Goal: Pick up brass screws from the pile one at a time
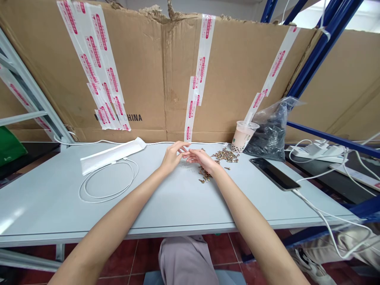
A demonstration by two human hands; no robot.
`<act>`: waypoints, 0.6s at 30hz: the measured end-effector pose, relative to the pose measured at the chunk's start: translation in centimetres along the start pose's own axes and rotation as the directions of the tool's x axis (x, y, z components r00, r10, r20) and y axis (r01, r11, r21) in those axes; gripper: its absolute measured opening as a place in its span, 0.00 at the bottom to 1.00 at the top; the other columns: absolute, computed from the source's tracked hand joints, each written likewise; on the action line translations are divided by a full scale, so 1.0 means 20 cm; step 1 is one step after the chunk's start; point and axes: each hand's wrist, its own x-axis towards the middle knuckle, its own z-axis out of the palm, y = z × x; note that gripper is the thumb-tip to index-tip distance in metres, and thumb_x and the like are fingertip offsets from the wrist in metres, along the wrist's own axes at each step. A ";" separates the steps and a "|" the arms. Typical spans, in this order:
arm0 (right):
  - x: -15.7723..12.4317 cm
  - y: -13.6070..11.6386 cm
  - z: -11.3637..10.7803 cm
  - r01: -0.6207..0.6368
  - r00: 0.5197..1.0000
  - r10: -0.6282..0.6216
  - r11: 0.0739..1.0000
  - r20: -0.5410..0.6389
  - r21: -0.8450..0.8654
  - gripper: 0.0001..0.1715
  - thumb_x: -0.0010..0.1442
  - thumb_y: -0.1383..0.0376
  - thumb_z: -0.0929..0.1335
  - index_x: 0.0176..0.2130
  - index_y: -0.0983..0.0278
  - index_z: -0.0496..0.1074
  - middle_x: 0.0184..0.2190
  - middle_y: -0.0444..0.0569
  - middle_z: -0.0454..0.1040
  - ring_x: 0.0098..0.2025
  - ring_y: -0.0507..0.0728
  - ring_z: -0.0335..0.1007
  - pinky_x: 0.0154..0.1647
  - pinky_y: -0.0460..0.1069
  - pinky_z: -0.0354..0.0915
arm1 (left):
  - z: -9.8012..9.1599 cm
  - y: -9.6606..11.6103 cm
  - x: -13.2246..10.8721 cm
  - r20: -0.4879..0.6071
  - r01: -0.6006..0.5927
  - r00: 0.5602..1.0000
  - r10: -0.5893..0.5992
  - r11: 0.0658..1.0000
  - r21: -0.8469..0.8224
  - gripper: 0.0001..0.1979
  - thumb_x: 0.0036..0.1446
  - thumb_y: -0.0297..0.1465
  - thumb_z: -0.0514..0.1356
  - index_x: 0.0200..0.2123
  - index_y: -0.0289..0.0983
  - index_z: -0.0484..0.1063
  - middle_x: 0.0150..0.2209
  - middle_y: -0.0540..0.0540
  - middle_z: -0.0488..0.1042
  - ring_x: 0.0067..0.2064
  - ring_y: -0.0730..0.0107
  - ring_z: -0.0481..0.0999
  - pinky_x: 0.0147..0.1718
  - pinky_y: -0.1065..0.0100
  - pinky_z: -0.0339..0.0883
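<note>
My left hand [173, 156] and my right hand [202, 159] meet above the middle of the table, with their fingertips touching. The fingers of both are loosely stretched toward each other, and I see nothing between them. Under and beside my right hand lies a small heap of brass-coloured screws [204, 174], partly covered by the hand and wrist. Just to its right, a larger heap of similar screws [226, 155] is spread out. One loose screw [227, 168] lies in front of that heap.
A bubble tea cup [242, 137] stands by a plastic bag of dark material [268, 136]. A phone [274, 173] with cables lies right. On the left are a white paper sleeve [113, 155] and a coiled white cable [86, 190]. A taped cardboard sheet [145, 79] backs the table [178, 213].
</note>
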 end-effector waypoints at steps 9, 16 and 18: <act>-0.01 0.00 0.00 -0.005 1.000 0.005 1.000 -0.008 -0.003 0.17 0.54 0.56 0.65 0.33 0.66 0.76 0.38 0.52 0.76 0.32 0.51 0.70 0.37 0.46 0.64 | -0.01 -0.01 0.00 0.070 -0.025 0.997 0.021 0.998 0.058 0.20 0.51 0.19 0.52 0.48 0.38 0.65 0.38 0.48 0.69 0.37 0.73 0.69 0.38 0.71 0.62; 0.01 0.02 -0.01 -0.046 0.999 0.045 0.999 -0.007 -0.012 0.16 0.53 0.56 0.66 0.30 0.67 0.75 0.32 0.51 0.77 0.31 0.51 0.70 0.36 0.46 0.64 | -0.03 0.01 0.01 0.155 -0.095 0.984 0.083 0.993 0.073 0.22 0.53 0.20 0.49 0.52 0.37 0.59 0.38 0.47 0.63 0.40 0.70 0.66 0.41 0.69 0.61; 0.01 0.03 -0.02 -0.047 0.999 0.047 0.999 0.005 -0.011 0.16 0.53 0.56 0.66 0.30 0.67 0.75 0.32 0.51 0.77 0.31 0.51 0.70 0.35 0.46 0.64 | -0.03 0.01 0.00 0.167 -0.104 0.982 0.090 0.992 0.075 0.23 0.52 0.20 0.49 0.52 0.37 0.58 0.37 0.47 0.62 0.40 0.70 0.65 0.41 0.68 0.61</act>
